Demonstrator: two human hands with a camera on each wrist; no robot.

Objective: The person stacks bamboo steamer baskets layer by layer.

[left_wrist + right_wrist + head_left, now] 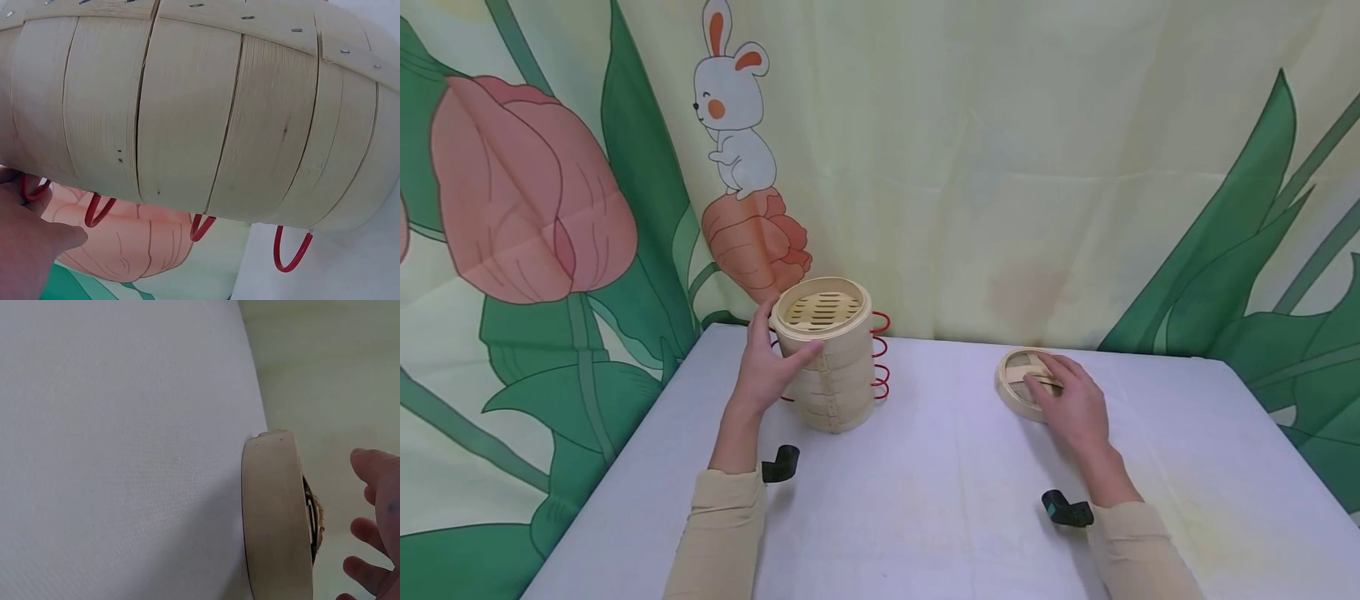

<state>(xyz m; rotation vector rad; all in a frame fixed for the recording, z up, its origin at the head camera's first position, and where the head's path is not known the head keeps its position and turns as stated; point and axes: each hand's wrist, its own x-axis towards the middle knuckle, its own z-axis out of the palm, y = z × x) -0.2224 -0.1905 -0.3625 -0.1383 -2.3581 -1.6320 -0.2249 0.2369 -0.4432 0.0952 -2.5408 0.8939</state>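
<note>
A tall stack of round bamboo steamer baskets (832, 375) stands upright on the left part of the table, its slatted top tier uncovered. Red loops (290, 250) stick out from its sides. My left hand (766, 367) is at the upper left of the stack, thumb stretched across the front and fingers along the rim. In the left wrist view, some of its fingers lie beside the topmost loop. Further right, the bamboo lid (1017, 398) lies flat on the table. My right hand (1075, 404) is over the lid with loosely bent fingers, and the right wrist view shows a gap between them.
A white cloth covers the table (940, 500). Right behind its back edge hangs a curtain (1000, 208) printed with a rabbit, a carrot and tulips. A small black camera is worn at each wrist.
</note>
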